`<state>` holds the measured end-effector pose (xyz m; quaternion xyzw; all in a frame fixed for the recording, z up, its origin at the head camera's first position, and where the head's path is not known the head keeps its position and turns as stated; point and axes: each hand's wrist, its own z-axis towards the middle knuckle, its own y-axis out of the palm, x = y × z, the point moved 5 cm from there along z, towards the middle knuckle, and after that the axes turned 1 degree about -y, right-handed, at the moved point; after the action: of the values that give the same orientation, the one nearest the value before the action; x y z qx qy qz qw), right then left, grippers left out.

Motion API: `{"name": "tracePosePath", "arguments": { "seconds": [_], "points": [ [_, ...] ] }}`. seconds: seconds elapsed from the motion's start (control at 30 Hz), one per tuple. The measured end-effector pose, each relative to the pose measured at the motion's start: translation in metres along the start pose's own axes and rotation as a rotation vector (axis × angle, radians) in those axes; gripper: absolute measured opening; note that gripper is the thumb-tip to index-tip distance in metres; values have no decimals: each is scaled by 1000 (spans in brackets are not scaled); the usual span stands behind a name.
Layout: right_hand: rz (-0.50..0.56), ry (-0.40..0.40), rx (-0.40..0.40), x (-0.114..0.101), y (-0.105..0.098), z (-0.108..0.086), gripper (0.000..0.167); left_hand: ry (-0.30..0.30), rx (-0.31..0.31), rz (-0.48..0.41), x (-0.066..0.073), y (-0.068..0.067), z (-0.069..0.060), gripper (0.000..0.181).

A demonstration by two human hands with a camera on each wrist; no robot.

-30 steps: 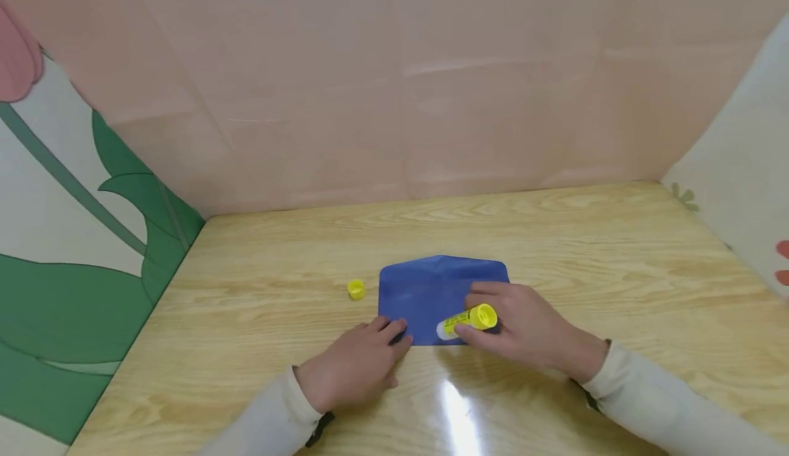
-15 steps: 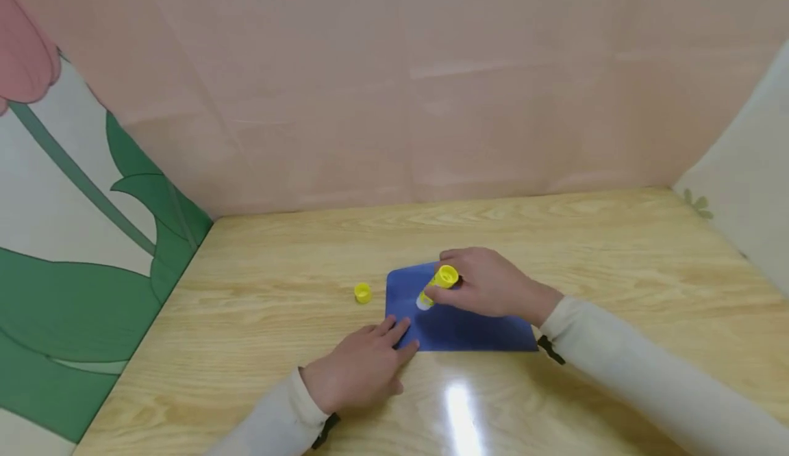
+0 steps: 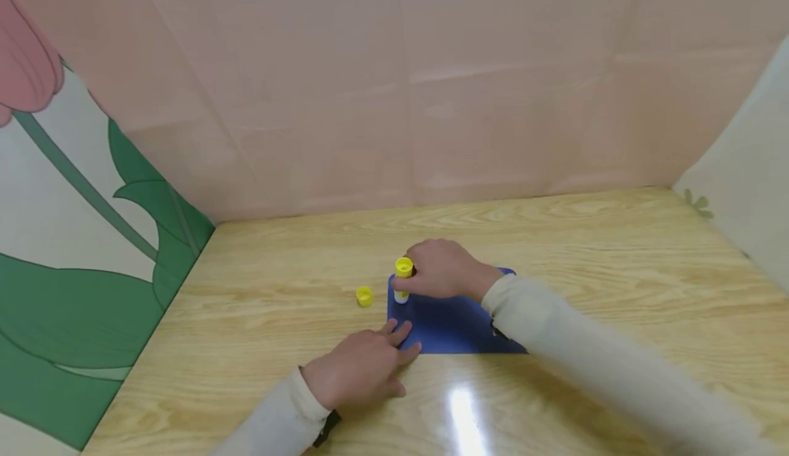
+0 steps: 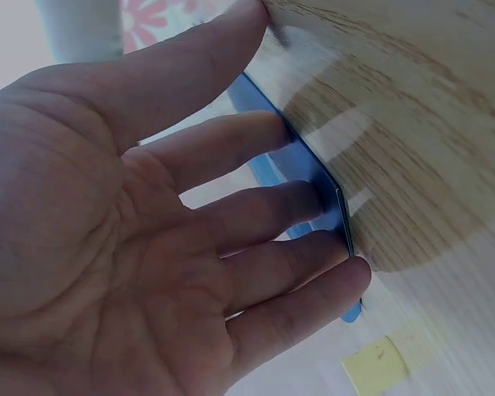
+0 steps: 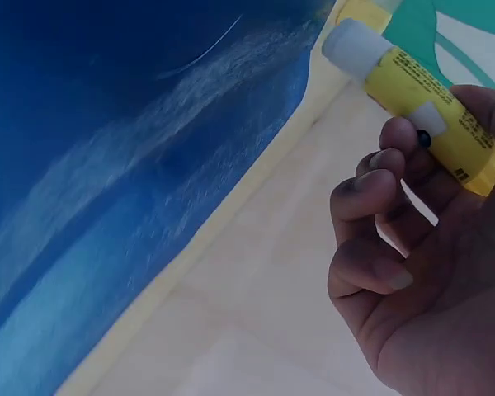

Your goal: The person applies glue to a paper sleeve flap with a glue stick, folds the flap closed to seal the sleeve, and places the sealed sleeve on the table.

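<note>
A blue envelope (image 3: 456, 326) lies on the wooden table with its flap spread toward the back. My right hand (image 3: 444, 269) grips a yellow glue stick (image 3: 403, 268), white end down, at the envelope's upper left part. Pale, shiny streaks show on the blue paper in the right wrist view, where the glue stick (image 5: 429, 111) sits between thumb and fingers. The fingertips of my left hand (image 3: 360, 367) rest on the envelope's lower left corner, fingers spread. In the left wrist view they reach over the envelope's edge (image 4: 337, 194).
A small yellow cap (image 3: 364, 296) stands on the table (image 3: 277, 292) just left of the envelope. A pink sheet (image 3: 308, 100) rises behind the table's back edge. Patterned panels border both sides, the left panel (image 3: 68, 305) with green leaves.
My right hand has carried the glue stick leftward and up across the envelope, and the stick now stands more upright. The left hand keeps to the lower left corner, its fingers slightly more spread.
</note>
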<state>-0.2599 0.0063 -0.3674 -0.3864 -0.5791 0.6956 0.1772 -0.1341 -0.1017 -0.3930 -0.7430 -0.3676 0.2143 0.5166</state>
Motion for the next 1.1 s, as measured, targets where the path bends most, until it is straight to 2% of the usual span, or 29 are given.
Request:
{"name": "tracePosePath", "arguments": {
  "seconds": [0.13, 0.3, 0.43, 0.63, 0.83, 1.1],
  "points": [
    [-9, 4, -8, -3, 8, 8, 35, 1, 26, 34, 1, -1, 1, 61],
    [-40, 85, -67, -2, 19, 13, 38, 9, 51, 89, 3, 0, 2, 61],
    [-74, 139, -114, -1, 26, 16, 41, 14, 48, 92, 4, 1, 1, 61],
    [-105, 168, -157, -6, 24, 22, 41, 20, 55, 70, 2, 0, 2, 60],
    [-77, 193, -202, -8, 23, 20, 41, -5, 45, 45, 0, -1, 1, 61],
    [-31, 199, -189, -2, 26, 17, 41, 4, 73, 79, 3, -2, 2, 61]
  ]
}}
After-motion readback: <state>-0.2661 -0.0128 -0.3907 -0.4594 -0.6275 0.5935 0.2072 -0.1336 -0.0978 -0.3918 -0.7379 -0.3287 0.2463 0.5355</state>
